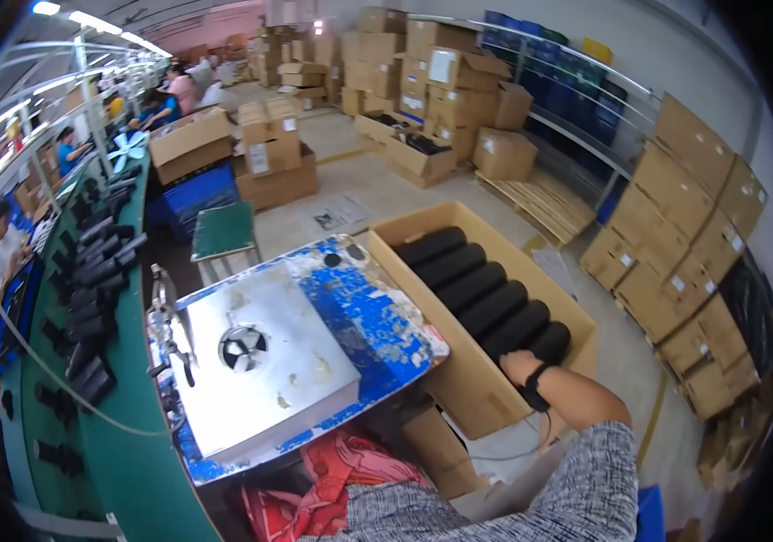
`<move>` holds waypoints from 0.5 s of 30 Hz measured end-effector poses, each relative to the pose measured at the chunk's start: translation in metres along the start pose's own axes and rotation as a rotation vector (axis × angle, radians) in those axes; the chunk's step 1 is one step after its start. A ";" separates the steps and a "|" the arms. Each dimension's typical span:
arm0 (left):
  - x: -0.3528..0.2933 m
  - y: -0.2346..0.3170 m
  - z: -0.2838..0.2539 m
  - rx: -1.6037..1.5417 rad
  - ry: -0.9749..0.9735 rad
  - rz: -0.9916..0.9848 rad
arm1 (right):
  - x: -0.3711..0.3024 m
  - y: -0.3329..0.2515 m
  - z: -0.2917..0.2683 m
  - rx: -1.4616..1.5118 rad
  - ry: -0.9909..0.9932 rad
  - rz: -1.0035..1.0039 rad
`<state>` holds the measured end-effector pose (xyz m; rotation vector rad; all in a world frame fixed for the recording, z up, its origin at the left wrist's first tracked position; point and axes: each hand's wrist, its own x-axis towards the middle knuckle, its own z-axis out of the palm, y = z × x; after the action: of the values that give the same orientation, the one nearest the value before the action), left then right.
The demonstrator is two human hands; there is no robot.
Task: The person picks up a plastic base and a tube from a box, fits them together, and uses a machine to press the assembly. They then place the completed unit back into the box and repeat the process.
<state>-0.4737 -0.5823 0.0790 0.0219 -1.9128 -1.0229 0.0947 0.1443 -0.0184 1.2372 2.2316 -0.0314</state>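
Observation:
My right hand (522,367) reaches into an open cardboard box (463,384), with a black band around the wrist. It touches the near end of a row of black cylinders (486,316) lying side by side in the box. Its fingertips are hidden between the cylinders, so I cannot see whether they grip one. My left hand is out of view. Left of the box, a shiny metal case (278,384) with a round finned opening (244,348) rests on a worn blue-and-white table (364,307). Metal clamps or fittings (168,330) stand along the table's left edge.
A green conveyor (125,461) carrying several black hair-dryer-like parts (93,298) runs along the left. Beyond the table stand a green-topped stool (224,230) and a blue crate (201,190). Stacked cartons (675,226) and a wooden pallet (540,208) stand right. Co-workers sit along the line.

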 end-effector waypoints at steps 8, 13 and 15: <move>-0.128 0.103 -0.023 -0.392 -0.122 0.145 | -0.045 -0.006 -0.077 0.098 -0.133 0.019; -0.186 0.185 0.001 -0.640 -0.884 0.056 | -0.109 0.010 -0.161 0.254 0.663 -0.140; -0.193 0.209 0.015 -0.793 -1.297 0.027 | -0.123 -0.043 -0.193 1.114 0.494 -0.155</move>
<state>-0.2973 -0.3591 0.0739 -1.4085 -2.3355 -1.9700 0.0187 0.0811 0.1929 1.7108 2.8168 -1.3039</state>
